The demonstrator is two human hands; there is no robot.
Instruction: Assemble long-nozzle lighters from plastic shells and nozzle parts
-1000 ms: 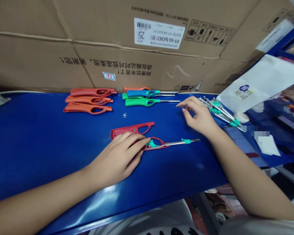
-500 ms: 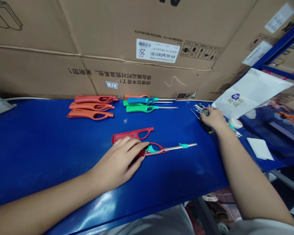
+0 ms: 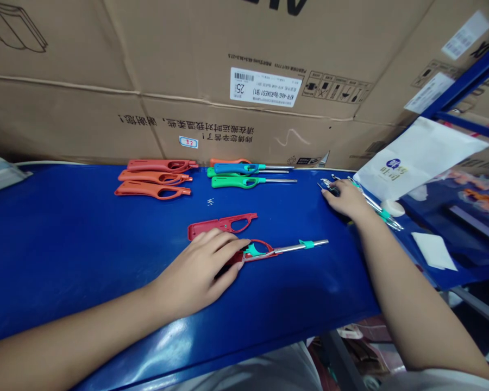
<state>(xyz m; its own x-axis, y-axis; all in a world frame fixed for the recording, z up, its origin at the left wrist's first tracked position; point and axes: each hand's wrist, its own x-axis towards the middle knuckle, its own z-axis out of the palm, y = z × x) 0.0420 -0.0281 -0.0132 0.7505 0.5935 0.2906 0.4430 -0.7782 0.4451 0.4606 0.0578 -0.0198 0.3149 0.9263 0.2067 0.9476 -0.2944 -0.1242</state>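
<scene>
My left hand [image 3: 201, 269] lies flat on the handle end of a red lighter half-shell with a teal trigger and a metal tube [image 3: 285, 248], pressing it to the blue table [image 3: 65, 244]. Just beyond my fingers lies a second red half-shell [image 3: 222, 224]. My right hand [image 3: 346, 200] rests at the table's right end on a pile of metal tubes with teal parts [image 3: 375, 206], fingers curled over it; whether it grips one is hidden.
Three orange half-shells [image 3: 155, 176] lie in a stack at the back. Beside them are assembled lighters, green, blue and orange [image 3: 244, 175]. Large cardboard boxes [image 3: 228, 81] wall the far edge. A white bag [image 3: 415, 157] and white paper [image 3: 434, 251] sit at right.
My right hand has moved from the table's middle right out to the pile of metal tubes and settled on it. The left hand has stayed on the red shell.
</scene>
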